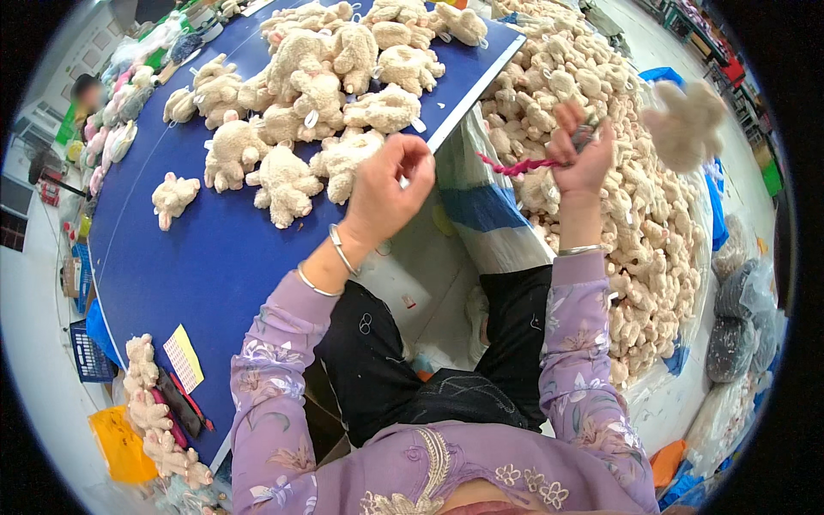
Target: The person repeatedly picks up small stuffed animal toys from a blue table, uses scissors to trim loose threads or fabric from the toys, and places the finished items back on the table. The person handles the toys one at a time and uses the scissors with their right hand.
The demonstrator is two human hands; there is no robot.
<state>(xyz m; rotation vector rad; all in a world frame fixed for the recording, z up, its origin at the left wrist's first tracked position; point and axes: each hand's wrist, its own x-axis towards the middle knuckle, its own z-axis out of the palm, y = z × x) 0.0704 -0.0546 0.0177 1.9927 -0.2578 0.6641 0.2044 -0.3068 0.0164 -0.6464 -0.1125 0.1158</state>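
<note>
My left hand [393, 187] is over the right edge of the blue table, beside the nearest plush toys. Its thumb and fingertips are pinched together; whether anything small is between them I cannot make out. In my right hand [584, 163], above the heap of plush toys, a small grey metal tool [585, 134] is gripped, partly hidden by the fingers. A twisted magenta cord [521, 166] sticks out from this hand to the left. To the right of it a cream plush toy [685, 125], blurred, appears in mid-air, apart from the hand.
Several cream plush toys with white loops [287, 184] lie on the blue table [172, 283]. A large heap of similar toys [652, 283] fills the right side. A yellow paper [183, 359] and a red pen [190, 402] lie at the table's near left. Dark bundles [731, 348] stand far right.
</note>
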